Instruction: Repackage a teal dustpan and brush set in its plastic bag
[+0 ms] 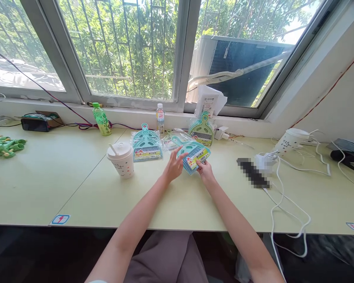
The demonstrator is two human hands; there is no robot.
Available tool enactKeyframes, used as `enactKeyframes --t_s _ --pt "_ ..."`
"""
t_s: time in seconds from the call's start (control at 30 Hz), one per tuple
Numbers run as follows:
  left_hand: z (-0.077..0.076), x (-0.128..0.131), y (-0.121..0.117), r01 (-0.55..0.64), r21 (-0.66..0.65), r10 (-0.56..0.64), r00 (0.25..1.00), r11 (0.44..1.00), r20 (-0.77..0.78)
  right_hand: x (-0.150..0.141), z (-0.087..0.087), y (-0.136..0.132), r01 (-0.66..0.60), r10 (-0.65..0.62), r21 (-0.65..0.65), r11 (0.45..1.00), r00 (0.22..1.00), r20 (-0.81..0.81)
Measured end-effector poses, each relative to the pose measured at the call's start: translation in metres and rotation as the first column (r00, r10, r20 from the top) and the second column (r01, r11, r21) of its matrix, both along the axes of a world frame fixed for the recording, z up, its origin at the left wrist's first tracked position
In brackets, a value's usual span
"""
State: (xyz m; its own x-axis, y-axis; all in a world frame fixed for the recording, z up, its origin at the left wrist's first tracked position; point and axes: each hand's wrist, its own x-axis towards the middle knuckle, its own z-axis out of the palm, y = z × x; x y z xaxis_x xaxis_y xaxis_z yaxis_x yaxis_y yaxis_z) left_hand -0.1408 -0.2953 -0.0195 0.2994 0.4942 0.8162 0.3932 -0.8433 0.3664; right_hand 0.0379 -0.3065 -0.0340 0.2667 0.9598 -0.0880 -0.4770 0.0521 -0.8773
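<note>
A teal dustpan-and-brush set (196, 152) with a yellow label card is tilted above the table in front of me. My right hand (205, 169) is closed on its lower right edge, thumb on the front. At its left side is my left hand (174, 164), fingers stretched apart and the tips touching or just over its face. Left of my hands, more teal dustpan sets (147, 146) lie stacked in clear wrap. Several green dustpan sets (203, 129) lean upright near the window sill. Crumpled clear plastic (168, 142) lies between these two groups.
A lidded paper cup (121, 163) with a straw stands to the left. Behind are a green drink bottle (101, 120) and a clear bottle (160, 118). White cables (279, 198), a blurred dark object (253, 173) and another cup (292, 141) are to the right. Green pieces (4, 146) lie far left.
</note>
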Motion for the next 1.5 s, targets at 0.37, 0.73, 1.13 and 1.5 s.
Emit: enactKeyframes --t_s 0.37,0.73,1.13,1.5 --pt "0.010 -0.006 0.025 0.605 -0.605 0.056 0.682 0.518 0.729 0.000 0.012 -0.005 -0.005 0.003 0.102 0.995 1.000 0.014" --pt "-0.002 0.024 0.001 0.797 -0.576 -0.016 0.588 0.181 0.809 -0.008 0.016 -0.014 0.119 -0.126 0.136 0.984 0.991 0.045" --pt "-0.013 0.032 -0.002 0.783 -0.620 0.001 0.621 0.045 0.784 -0.011 0.015 -0.015 0.154 -0.162 0.129 0.980 0.985 0.054" --pt "0.001 0.016 0.006 0.806 -0.505 0.139 0.487 0.309 0.862 -0.009 0.015 -0.010 -0.005 0.000 0.117 0.993 0.999 0.041"
